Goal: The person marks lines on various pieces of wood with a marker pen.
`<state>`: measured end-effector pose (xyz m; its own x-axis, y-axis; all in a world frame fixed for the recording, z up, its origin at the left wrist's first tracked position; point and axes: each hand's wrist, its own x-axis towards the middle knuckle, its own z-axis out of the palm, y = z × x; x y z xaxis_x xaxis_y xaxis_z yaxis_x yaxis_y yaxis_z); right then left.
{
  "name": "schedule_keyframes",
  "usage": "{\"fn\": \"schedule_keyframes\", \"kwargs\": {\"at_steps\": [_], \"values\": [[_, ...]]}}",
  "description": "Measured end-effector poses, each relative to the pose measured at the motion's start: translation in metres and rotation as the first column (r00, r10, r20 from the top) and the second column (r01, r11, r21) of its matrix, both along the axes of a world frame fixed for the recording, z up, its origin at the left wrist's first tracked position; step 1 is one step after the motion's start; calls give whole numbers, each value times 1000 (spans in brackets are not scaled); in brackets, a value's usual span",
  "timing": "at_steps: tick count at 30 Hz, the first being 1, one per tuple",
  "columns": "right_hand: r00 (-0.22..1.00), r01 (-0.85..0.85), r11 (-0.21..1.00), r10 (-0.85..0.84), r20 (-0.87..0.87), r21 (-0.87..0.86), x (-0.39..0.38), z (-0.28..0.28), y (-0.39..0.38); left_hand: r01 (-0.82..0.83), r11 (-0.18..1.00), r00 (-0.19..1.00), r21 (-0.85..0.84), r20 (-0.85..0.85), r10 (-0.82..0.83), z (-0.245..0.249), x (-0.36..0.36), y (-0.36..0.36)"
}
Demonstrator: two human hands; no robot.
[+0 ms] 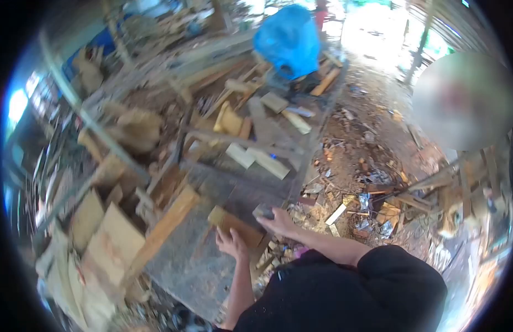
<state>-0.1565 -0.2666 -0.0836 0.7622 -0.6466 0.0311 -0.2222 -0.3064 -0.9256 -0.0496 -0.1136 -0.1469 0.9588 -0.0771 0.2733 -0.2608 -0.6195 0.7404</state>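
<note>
A short brown wooden block (242, 228) with a paler end lies on the dark worktable (201, 276) near its front edge. My left hand (232, 245) rests against the block's near side, fingers apart, the thumb side partly hidden. To the right of the block, my right hand (277, 222) is closed around a small grey block (263, 211), just above the table edge. Past both hands, pale wooden strips (268, 163) lie on the dark tabletop.
A long plank (162, 235) slants along the table's left side, beside large wood pieces (112, 240). A blue plastic bag (289, 41) stands at the far end. Wood scraps (336, 214) litter the ground at right. A blurred round patch covers the upper right.
</note>
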Motion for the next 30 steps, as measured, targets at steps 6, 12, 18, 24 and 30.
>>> {"fn": "schedule_keyframes", "kwargs": {"at_steps": [6,12,18,24,30], "values": [[993,-116,993,116,11,13,38,6,3,132,982,948,-137,-272,-166,19,-26,18],[986,-166,971,163,-31,-174,92,10,11,17,999,951,-32,-307,-26,31,-50,4],[950,-167,878,23,-310,-448,93,-5,52,100,969,911,-224,-370,-180,44,-31,-5],[919,-229,826,8,-395,-516,138,-7,54,94,979,996,-182,29,-90,7,-36,-13],[914,-286,829,86,-396,-480,141,-20,44,80,984,995,-156,-53,-89,5,-41,-15]]}}
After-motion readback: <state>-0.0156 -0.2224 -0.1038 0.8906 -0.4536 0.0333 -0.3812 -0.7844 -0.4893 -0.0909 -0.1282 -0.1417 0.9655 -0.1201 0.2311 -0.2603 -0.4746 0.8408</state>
